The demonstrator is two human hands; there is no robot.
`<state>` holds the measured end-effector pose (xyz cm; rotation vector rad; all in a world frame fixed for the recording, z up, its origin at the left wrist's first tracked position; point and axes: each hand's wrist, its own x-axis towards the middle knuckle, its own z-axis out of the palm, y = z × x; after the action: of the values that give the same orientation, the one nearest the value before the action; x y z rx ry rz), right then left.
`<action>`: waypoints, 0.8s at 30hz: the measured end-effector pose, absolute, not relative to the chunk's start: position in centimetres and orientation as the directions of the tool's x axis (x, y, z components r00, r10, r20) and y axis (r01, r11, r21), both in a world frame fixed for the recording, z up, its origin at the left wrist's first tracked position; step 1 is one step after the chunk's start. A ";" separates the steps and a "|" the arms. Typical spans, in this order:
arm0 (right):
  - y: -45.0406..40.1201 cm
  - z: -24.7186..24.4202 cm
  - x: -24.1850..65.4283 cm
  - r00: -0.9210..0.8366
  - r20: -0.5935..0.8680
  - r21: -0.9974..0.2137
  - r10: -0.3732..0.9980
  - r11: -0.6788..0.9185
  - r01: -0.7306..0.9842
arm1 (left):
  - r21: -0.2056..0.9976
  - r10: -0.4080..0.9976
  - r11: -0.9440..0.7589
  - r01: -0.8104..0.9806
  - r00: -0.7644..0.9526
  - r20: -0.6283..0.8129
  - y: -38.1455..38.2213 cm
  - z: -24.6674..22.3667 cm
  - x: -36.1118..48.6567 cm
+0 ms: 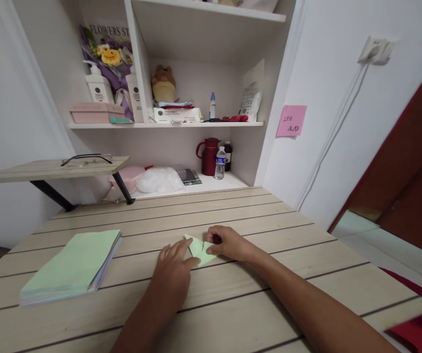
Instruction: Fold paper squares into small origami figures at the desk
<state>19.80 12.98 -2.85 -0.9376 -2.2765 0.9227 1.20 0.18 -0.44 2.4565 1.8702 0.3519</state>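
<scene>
A small piece of light green folded paper (200, 250) lies on the wood-plank table, with creased flaps and a slit-like gap near its middle. My left hand (174, 269) rests at its left side, the index fingertip on the upper left edge and the thumb on the lower edge, fingers apart. On the other side, my right hand (227, 242) pinches the paper's right corner between thumb and curled forefinger. Part of the paper is hidden under the fingers. To the left sits a stack of paper sheets (73, 262), light green on top with other pale colours below.
A raised wooden stand (49, 169) on black legs, with glasses (86, 158) on it, stands at the back left. Behind the table (218, 314) are white shelves holding a dark red jug (210, 157), a water bottle (220, 163) and a white plastic bag (160, 180).
</scene>
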 end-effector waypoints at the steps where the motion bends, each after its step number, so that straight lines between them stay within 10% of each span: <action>1: 13.0 -3.0 19.8 -0.634 0.181 -0.772 0.752 0.508 0.382 | 0.180 0.960 -0.251 0.951 0.221 0.174 0.2 -0.5 1.2; 12: 11.5 -1.7 18.7 -0.513 0.316 -0.875 0.798 0.454 0.167 | 0.927 0.917 -0.062 0.370 -0.345 0.199 2.4 -3.4 1.0; 18: 10.0 -0.6 18.1 -0.412 0.446 -0.855 0.794 0.514 0.066 | 0.992 0.940 -0.099 -0.081 -0.334 0.067 3.2 -2.9 1.0; 24: 9.5 0.0 17.9 -0.424 0.468 -0.847 0.776 0.530 0.034 | 0.986 0.931 -0.087 -0.145 -0.363 0.029 1.9 -0.7 1.6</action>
<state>17.91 9.45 -0.04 -0.6701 -1.8252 0.9861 1.55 1.86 -0.71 0.9344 1.3178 1.5916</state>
